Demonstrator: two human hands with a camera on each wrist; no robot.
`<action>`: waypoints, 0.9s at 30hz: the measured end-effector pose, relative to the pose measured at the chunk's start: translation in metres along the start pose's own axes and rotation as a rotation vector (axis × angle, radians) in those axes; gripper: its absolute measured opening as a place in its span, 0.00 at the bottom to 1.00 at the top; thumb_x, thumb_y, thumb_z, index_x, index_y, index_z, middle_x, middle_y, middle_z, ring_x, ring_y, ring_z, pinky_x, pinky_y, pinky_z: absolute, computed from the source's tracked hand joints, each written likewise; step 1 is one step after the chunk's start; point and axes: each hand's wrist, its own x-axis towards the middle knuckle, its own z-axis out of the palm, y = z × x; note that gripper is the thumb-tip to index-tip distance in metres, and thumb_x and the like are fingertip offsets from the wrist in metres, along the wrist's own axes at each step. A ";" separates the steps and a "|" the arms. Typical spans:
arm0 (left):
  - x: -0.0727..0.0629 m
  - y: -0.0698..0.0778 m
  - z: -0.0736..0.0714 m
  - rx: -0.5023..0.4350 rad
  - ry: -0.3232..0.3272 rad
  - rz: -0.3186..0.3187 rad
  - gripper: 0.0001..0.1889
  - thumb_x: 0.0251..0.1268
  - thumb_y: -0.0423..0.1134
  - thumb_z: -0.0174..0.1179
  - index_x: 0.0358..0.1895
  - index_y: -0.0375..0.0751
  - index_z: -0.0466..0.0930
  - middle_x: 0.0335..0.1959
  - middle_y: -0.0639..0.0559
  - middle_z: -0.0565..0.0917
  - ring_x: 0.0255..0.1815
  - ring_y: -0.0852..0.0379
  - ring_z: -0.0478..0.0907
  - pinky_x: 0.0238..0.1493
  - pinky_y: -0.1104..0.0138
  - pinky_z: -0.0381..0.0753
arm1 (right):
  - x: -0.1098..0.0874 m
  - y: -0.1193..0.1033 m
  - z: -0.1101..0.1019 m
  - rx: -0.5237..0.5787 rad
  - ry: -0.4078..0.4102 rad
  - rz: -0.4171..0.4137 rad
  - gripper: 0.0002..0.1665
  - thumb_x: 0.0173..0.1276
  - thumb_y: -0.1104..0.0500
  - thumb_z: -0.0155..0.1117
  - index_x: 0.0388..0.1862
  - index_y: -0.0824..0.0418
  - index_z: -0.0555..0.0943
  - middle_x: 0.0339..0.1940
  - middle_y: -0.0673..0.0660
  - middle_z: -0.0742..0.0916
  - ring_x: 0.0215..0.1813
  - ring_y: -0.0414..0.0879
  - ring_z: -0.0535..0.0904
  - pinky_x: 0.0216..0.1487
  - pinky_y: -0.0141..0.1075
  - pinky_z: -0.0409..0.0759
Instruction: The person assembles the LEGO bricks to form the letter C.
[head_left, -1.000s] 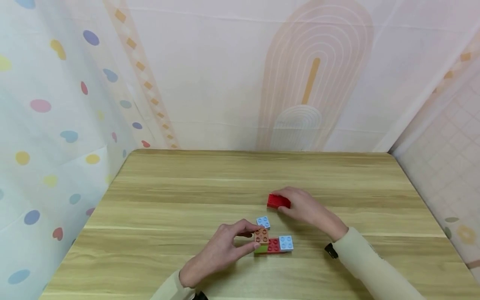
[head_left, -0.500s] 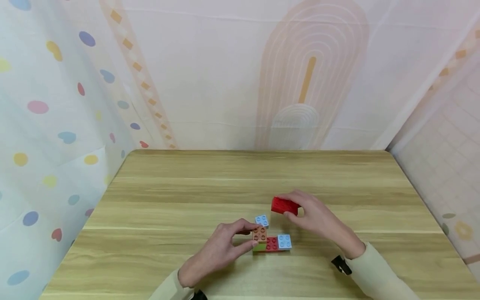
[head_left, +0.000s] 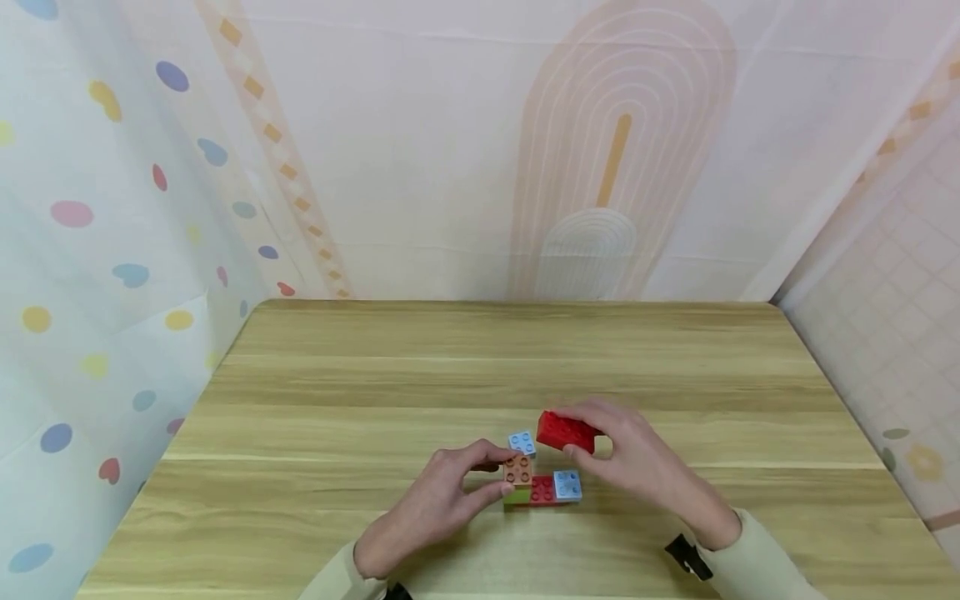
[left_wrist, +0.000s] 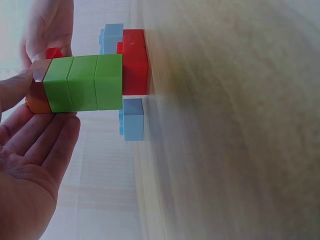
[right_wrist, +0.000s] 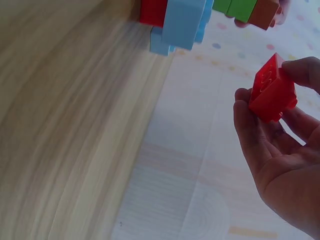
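My left hand [head_left: 442, 496] pinches the orange-brown block [head_left: 517, 470] between thumb and fingers. That block tops a column of several green blocks [left_wrist: 83, 83], which rises from one end of a red base brick [left_wrist: 135, 62]. On the base's other end sits a light blue block [head_left: 567, 486]. My right hand [head_left: 630, 446] holds a loose red toy brick [right_wrist: 272, 90] in the air, thumb on one side and fingers on the other. In the head view this brick is just behind and right of the column. A second light blue block [head_left: 522, 443] stands separately behind the column.
A wooden table [head_left: 337, 417] bears the blocks. Behind it hangs a pale patterned cloth [head_left: 420, 167], and more cloth closes off the left and right sides. A black wrist strap [head_left: 688, 557] shows under the right sleeve.
My right hand has lifted the red brick off the table and brought it nearer to me, closer to the column. My left hand keeps its grip on the orange-brown block.
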 end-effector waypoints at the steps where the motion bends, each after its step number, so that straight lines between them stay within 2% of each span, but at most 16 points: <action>1: 0.000 0.001 0.000 -0.001 0.000 0.003 0.14 0.74 0.41 0.65 0.58 0.41 0.82 0.53 0.49 0.88 0.53 0.54 0.86 0.56 0.59 0.85 | -0.001 -0.001 0.000 0.010 -0.004 -0.004 0.26 0.65 0.64 0.73 0.62 0.58 0.84 0.51 0.51 0.88 0.44 0.38 0.81 0.43 0.38 0.85; 10: -0.001 -0.001 0.002 -0.006 0.010 0.060 0.14 0.73 0.37 0.65 0.58 0.39 0.80 0.53 0.46 0.88 0.53 0.53 0.86 0.57 0.59 0.85 | -0.004 -0.014 0.006 0.058 -0.045 -0.035 0.27 0.66 0.65 0.72 0.64 0.55 0.82 0.53 0.48 0.87 0.44 0.36 0.80 0.44 0.37 0.85; 14: -0.001 -0.002 0.002 -0.004 0.011 0.061 0.15 0.73 0.37 0.66 0.58 0.39 0.80 0.53 0.47 0.88 0.53 0.53 0.86 0.56 0.59 0.85 | -0.006 -0.018 0.009 0.069 -0.050 -0.058 0.27 0.66 0.64 0.72 0.64 0.55 0.82 0.52 0.46 0.87 0.44 0.35 0.80 0.44 0.36 0.85; 21: 0.000 -0.001 0.002 0.011 0.002 0.056 0.15 0.73 0.37 0.65 0.58 0.39 0.80 0.55 0.46 0.88 0.54 0.52 0.86 0.57 0.58 0.85 | -0.007 -0.021 0.012 0.079 -0.074 -0.089 0.27 0.69 0.63 0.70 0.67 0.54 0.81 0.53 0.49 0.86 0.41 0.36 0.79 0.36 0.36 0.84; 27: -0.002 -0.001 0.000 0.016 0.001 0.044 0.14 0.74 0.39 0.65 0.58 0.41 0.80 0.55 0.47 0.88 0.54 0.52 0.86 0.57 0.58 0.85 | -0.007 -0.023 0.013 0.019 -0.091 -0.158 0.26 0.69 0.65 0.70 0.66 0.57 0.82 0.52 0.52 0.86 0.41 0.37 0.79 0.36 0.32 0.83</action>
